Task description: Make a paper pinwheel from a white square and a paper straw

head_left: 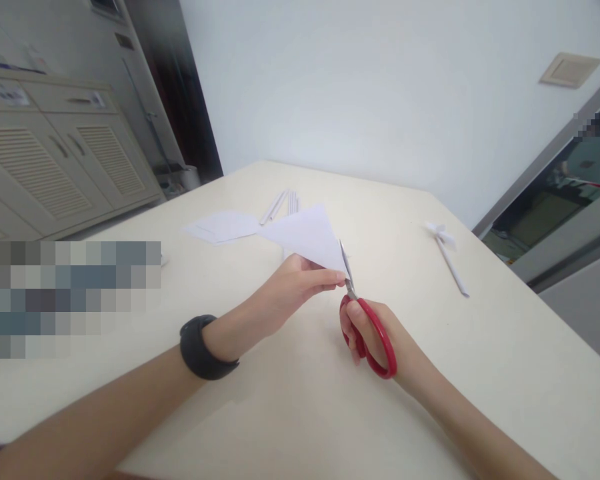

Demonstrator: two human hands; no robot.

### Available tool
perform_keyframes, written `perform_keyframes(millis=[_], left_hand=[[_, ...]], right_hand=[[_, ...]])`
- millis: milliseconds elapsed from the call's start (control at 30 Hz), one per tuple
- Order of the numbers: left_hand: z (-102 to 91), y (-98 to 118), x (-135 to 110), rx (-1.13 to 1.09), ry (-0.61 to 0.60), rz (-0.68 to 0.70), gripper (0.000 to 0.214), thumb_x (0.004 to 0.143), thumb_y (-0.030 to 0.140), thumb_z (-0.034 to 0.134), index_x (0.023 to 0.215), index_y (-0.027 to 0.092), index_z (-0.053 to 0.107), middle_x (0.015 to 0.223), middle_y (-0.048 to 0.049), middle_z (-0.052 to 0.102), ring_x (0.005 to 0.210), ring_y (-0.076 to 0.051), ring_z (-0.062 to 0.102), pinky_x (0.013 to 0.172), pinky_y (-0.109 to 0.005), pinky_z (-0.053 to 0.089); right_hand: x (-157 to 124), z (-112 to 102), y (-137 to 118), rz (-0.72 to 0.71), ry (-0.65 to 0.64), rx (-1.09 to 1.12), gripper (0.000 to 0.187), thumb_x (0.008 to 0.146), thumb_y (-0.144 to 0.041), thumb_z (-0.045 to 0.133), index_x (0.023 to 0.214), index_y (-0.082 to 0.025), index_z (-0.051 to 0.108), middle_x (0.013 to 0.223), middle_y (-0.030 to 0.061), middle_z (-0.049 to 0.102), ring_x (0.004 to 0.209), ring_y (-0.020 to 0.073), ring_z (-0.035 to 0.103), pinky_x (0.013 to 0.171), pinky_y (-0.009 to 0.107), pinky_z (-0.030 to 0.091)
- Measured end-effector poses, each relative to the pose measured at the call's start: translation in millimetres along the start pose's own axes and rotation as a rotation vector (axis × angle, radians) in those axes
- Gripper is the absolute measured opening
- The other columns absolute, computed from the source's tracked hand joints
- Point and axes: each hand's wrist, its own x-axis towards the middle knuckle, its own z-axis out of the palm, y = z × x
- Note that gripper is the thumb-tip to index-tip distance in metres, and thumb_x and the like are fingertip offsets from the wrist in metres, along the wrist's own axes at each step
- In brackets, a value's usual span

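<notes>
A white sheet of paper [307, 230], its visible part roughly triangular, is pinched near one corner by my left hand [300, 283], which wears a black wristband [203, 347]. My right hand [375, 327] grips a pair of scissors [387, 343] with red handles. The metal blades meet the paper's right-hand edge, close to my left fingertips. How far they are apart is hard to make out. Behind the held sheet, more white paper sheets [223, 225] lie on the table, and several thin white paper rolls [275, 205] are partly hidden by it.
Off to the right on the cream table [480, 373] lies a white paper pinwheel-like piece with a rolled stick [451, 265]. A white wall [355, 87] stands behind the table. Cabinets [55, 147] are at the far left. A blurred-out patch covers the left side.
</notes>
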Motion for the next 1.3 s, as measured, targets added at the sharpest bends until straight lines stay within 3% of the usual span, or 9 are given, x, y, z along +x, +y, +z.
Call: perform_keyframes(millis=[233,433,733,933,1133,1300], left_hand=[[2.0,-1.2,-1.2,0.008,-0.023,-0.002,0.013,0.073,0.019,0.064,0.086,0.017,0.063,0.086,-0.0028,0.066,0.080,-0.016,0.058,0.075,-0.031,0.044],[0.4,0.7,-1.4,0.047,-0.030,0.000,0.007,0.071,0.017,0.064,0.077,0.018,0.061,0.076,-0.0001,0.060,0.074,-0.015,0.054,0.071,-0.029,0.043],[9.2,2.5,-3.1,0.238,-0.236,-0.130,0.010,0.068,0.012,0.060,0.074,0.019,0.064,0.071,-0.0013,0.061,0.075,-0.019,0.056,0.068,-0.030,0.042],[5.5,-3.2,-3.5,0.287,-0.160,-0.148,0.005,0.073,0.022,0.063,0.077,0.020,0.064,0.077,-0.0021,0.062,0.077,-0.018,0.056,0.068,-0.030,0.043],[1.6,-11.3,-4.7,0.118,-0.026,-0.009,0.021,0.079,0.028,0.061,0.099,0.022,0.064,0.099,-0.0036,0.066,0.089,-0.020,0.059,0.074,-0.032,0.047],[2.3,-11.6,-5.4,0.045,0.070,0.013,0.018,0.078,0.029,0.063,0.093,0.018,0.065,0.102,-0.0045,0.067,0.093,-0.023,0.062,0.082,-0.036,0.049]], right_hand=[[0.0,0.4,-0.5,0.070,0.018,0.005,0.042,0.086,-0.052,0.041,0.059,-0.019,0.044,0.046,-0.0054,0.045,0.035,0.0084,0.046,0.039,0.021,0.033],[-2.7,-4.2,-4.9,-0.041,0.142,0.054,0.041,0.088,-0.050,0.039,0.062,-0.019,0.043,0.047,-0.0058,0.043,0.038,0.0080,0.043,0.044,0.022,0.036],[-3.6,-13.6,-15.3,-0.083,0.179,0.152,0.018,0.082,-0.034,0.057,0.073,-0.020,0.049,0.063,-0.0030,0.055,0.054,0.0104,0.049,0.049,0.021,0.039],[-3.5,-13.4,-14.5,-0.110,0.202,0.155,0.015,0.081,-0.031,0.057,0.073,-0.020,0.051,0.061,-0.0032,0.054,0.054,0.0100,0.049,0.049,0.021,0.040],[-3.1,-14.0,-11.2,-0.075,0.215,0.151,0.014,0.078,-0.031,0.060,0.075,-0.020,0.053,0.060,-0.0041,0.048,0.051,0.0095,0.047,0.043,0.019,0.037],[-5.4,-11.2,-11.7,-0.073,0.181,0.142,0.013,0.078,-0.030,0.061,0.074,-0.020,0.054,0.061,-0.0044,0.049,0.051,0.0085,0.046,0.042,0.018,0.035]])
